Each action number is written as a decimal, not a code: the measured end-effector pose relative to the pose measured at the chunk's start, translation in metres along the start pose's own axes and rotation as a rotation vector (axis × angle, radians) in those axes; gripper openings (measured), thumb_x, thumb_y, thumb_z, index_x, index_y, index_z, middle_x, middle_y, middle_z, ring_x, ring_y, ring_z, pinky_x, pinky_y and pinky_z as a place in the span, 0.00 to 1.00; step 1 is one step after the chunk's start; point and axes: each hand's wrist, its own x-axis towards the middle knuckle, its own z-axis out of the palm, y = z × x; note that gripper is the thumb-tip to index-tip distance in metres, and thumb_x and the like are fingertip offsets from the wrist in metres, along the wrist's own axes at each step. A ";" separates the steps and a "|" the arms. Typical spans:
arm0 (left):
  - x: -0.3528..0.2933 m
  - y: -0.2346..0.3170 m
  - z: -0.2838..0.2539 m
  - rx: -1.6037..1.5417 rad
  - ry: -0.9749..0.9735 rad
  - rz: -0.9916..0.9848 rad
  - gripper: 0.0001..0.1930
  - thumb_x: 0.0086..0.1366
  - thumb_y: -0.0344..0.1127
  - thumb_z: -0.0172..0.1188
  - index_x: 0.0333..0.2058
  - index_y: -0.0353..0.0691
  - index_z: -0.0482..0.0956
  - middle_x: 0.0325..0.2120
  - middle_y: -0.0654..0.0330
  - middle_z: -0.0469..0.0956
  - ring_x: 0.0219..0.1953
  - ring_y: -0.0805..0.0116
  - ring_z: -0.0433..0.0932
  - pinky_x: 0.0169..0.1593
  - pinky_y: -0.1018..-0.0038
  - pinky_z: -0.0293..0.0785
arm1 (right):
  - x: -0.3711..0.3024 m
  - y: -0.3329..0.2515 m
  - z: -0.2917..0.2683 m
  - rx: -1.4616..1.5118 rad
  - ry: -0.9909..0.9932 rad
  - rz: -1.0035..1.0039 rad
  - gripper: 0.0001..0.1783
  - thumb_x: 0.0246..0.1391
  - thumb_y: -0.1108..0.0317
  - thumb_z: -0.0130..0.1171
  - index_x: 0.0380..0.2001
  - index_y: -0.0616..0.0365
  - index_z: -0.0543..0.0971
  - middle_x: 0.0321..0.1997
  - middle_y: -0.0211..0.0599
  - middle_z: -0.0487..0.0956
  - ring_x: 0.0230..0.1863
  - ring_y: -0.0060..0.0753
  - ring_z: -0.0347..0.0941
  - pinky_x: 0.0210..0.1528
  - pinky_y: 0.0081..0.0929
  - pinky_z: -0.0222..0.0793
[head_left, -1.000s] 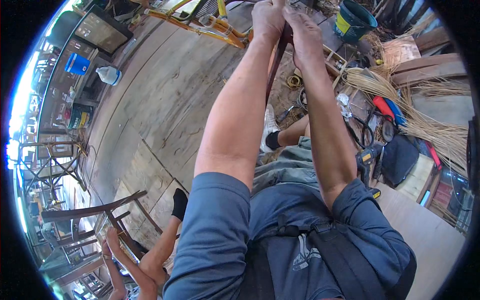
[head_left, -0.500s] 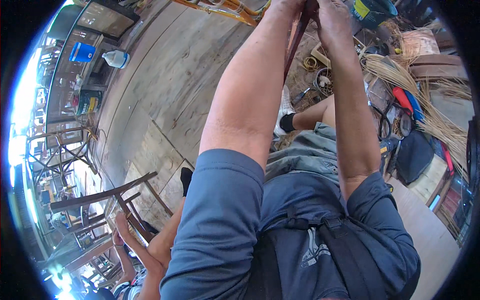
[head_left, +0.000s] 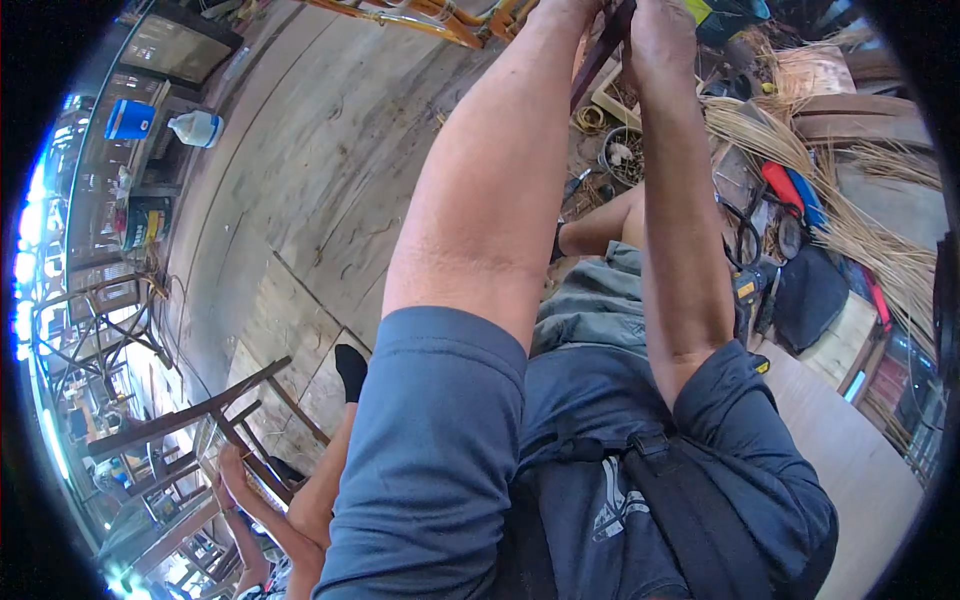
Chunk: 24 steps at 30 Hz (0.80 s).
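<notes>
Dark-brown strip runs between your left hand and right hand at the upper edge, slanting down beside your left forearm. Your fingers are cut off there; whether they pinch it cannot be determined.

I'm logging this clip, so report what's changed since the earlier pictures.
The left hand and right hand have shifted up and right in view, now partly cut off by the top edge. The dark brown strip stays between them; the co-worker's hands remain at the dark chair.
</notes>
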 end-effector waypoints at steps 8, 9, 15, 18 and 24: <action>0.003 0.006 0.008 -0.074 -0.001 -0.144 0.27 0.61 0.47 0.40 0.31 0.23 0.77 0.31 0.31 0.74 0.41 0.40 0.75 0.45 0.56 0.68 | -0.002 -0.009 -0.003 0.231 0.006 0.100 0.11 0.57 0.63 0.52 0.32 0.59 0.78 0.27 0.24 0.73 0.28 0.19 0.67 0.31 0.19 0.62; 0.000 0.009 0.014 -0.104 -0.013 -0.127 0.24 0.61 0.44 0.41 0.30 0.24 0.76 0.31 0.31 0.74 0.40 0.40 0.75 0.45 0.55 0.68 | 0.003 0.000 -0.008 0.307 -0.004 0.136 0.11 0.57 0.63 0.51 0.30 0.58 0.78 0.26 0.24 0.73 0.27 0.19 0.66 0.30 0.19 0.62; 0.005 -0.010 0.031 0.244 -0.015 0.267 0.18 0.62 0.39 0.40 0.29 0.28 0.73 0.32 0.36 0.76 0.40 0.39 0.74 0.44 0.56 0.69 | 0.013 0.009 -0.018 0.381 -0.102 0.234 0.13 0.58 0.58 0.52 0.24 0.52 0.75 0.20 0.21 0.68 0.21 0.16 0.62 0.24 0.16 0.57; 0.008 -0.002 0.042 -0.017 -0.048 0.057 0.17 0.61 0.40 0.42 0.28 0.30 0.73 0.31 0.38 0.76 0.40 0.42 0.75 0.43 0.56 0.70 | 0.017 0.005 -0.021 0.354 -0.065 0.164 0.13 0.57 0.58 0.54 0.23 0.52 0.75 0.18 0.19 0.67 0.19 0.15 0.61 0.22 0.15 0.55; 0.033 -0.034 0.093 0.478 -0.008 0.563 0.14 0.58 0.41 0.49 0.32 0.34 0.73 0.31 0.44 0.77 0.37 0.46 0.77 0.39 0.60 0.72 | 0.027 0.023 -0.044 0.357 -0.026 0.080 0.11 0.55 0.61 0.57 0.23 0.52 0.76 0.18 0.18 0.66 0.19 0.13 0.60 0.22 0.14 0.55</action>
